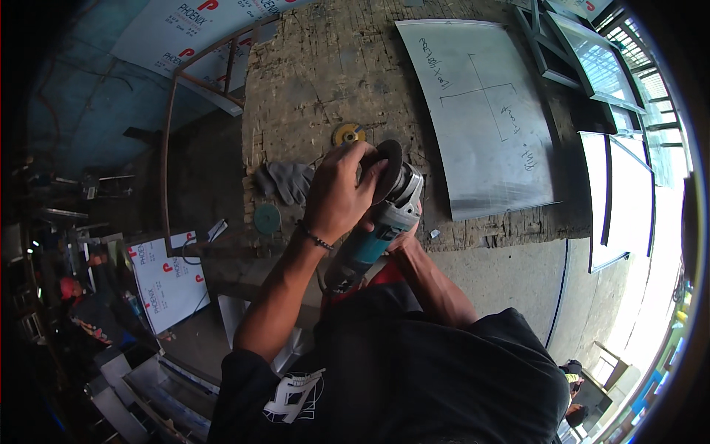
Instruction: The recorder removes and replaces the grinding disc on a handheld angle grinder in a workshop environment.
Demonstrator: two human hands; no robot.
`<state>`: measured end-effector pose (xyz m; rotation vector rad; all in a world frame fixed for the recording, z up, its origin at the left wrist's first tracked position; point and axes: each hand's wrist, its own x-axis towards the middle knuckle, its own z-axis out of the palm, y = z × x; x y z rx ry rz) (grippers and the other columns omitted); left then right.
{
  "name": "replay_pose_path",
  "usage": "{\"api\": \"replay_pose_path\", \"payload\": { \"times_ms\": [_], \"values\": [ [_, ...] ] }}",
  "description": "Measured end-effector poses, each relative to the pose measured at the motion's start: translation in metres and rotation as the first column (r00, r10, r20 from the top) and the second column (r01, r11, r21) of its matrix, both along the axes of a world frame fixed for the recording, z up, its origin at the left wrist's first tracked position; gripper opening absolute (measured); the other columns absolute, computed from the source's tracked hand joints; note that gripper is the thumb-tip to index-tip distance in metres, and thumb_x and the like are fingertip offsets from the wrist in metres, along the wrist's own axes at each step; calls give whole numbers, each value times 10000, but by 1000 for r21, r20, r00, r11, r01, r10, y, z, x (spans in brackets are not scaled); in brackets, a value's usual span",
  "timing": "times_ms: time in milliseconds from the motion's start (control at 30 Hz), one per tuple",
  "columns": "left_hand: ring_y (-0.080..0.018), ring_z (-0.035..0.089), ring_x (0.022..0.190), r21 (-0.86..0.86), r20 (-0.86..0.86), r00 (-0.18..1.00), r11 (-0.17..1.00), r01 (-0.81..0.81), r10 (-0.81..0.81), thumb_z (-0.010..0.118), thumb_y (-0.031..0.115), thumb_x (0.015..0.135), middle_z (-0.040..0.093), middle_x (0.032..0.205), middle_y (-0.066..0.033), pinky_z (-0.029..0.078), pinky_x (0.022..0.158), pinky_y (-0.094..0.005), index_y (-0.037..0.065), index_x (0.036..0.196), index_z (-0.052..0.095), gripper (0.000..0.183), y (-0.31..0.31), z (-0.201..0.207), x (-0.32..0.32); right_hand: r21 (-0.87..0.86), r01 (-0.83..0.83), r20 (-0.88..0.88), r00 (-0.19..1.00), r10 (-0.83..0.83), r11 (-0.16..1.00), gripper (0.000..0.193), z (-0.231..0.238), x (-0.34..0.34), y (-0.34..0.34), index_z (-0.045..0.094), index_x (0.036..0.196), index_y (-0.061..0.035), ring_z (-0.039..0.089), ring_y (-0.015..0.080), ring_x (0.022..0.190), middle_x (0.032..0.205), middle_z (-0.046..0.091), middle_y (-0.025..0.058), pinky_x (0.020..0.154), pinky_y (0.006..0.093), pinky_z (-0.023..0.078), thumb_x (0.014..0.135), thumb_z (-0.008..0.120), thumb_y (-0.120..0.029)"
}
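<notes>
An angle grinder [368, 246] with a teal body and a silver head is held in front of my torso, over the near edge of the worn wooden bench [325, 74]. My right hand [404, 238] grips it around the head end, partly hidden behind the tool. On the dark grinding disc [392, 163], my left hand [334, 189] is closed, with thumb and fingertips at its middle. Whatever the fingertips pinch there is hidden. Just beyond lies a yellow disc [342, 135]. Grey gloves [285, 182] and a green disc [267, 219] rest left of my left hand.
A metal sheet [488, 111] with handwritten marks lies on the bench's right. A brown metal frame [168, 148] stands along the left side, and white panels [168, 281] lie beyond. Metal frames [592, 55] lean at far right. Other people [96, 314] are at left and lower right.
</notes>
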<state>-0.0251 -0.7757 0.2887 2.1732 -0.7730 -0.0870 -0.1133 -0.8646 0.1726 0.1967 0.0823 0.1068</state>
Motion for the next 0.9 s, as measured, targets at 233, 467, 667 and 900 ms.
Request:
{"api": "replay_pose_path", "payload": {
  "times_ms": [233, 467, 667, 900],
  "values": [
    [-352, 615, 969, -88, 94, 973, 972, 220, -211, 673, 36, 849, 639, 1016, -156, 487, 836, -436, 18, 1073, 596, 237, 4, 12, 4, -73, -15, 79, 997, 21, 997, 674, 5, 1, -10, 622, 1177, -58, 585, 369, 582, 917, 660, 190, 641, 505, 510, 909, 296, -585],
    [-321, 610, 995, -166, 218, 944, 944, 286, -248, 618, 69, 919, 628, 1043, -155, 479, 884, -397, 13, 1117, 595, 207, 18, 3, 8, -192, -35, 105, 993, 56, 981, 729, 1, -1, -10, 589, 1242, -16, 632, 383, 715, 998, 658, 217, 707, 491, 526, 865, 364, -598],
    [-308, 651, 874, -137, -499, 859, 969, -203, 110, 440, 453, 1041, 663, 938, -185, 490, 811, -370, -2, 1130, 623, 498, -6, 19, -6, -454, -62, -171, 985, -18, 889, 583, -20, -9, -21, 602, 1216, 6, 689, 312, 882, 1078, 684, 185, 788, 435, 564, 868, 525, -455],
    [-329, 635, 734, -316, -274, 954, 926, -208, 121, 586, 415, 978, 591, 760, -168, 473, 666, -375, 2, 948, 575, 415, -7, 12, -19, -409, -59, -251, 967, -50, 911, 524, -14, -14, -11, 626, 1181, -18, 678, 277, 958, 1085, 692, 141, 882, 414, 542, 876, 567, -440]
  ]
}}
